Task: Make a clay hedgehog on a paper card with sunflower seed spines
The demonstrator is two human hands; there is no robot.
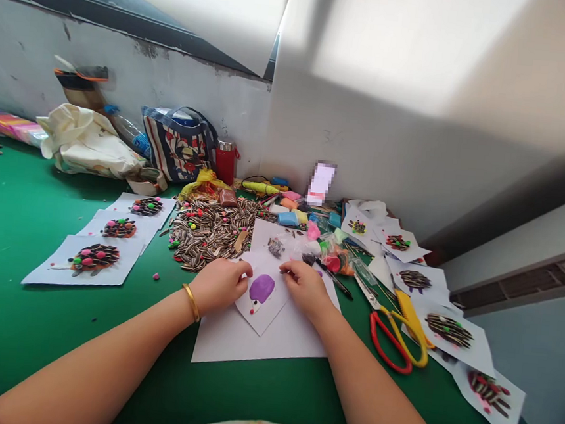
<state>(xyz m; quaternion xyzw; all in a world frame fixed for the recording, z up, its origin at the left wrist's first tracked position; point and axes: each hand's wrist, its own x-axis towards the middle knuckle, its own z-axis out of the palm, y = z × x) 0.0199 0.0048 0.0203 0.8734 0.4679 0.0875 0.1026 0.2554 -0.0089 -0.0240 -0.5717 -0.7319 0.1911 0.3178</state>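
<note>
A small white card lies on a larger white sheet, turned so one corner points toward me. On the card is a purple clay shape with a white face, a dark eye and a pink nose. My left hand rests at the card's left edge, its thumb and forefinger close together. At the upper right edge is my right hand, fingertips pinched. What either hand holds, if anything, is too small to make out.
Striped seeds are heaped behind my left hand. Scissors lie right of my right forearm. Seed-decorated cards stand at both sides. Bags, clay packets and a phone line the wall.
</note>
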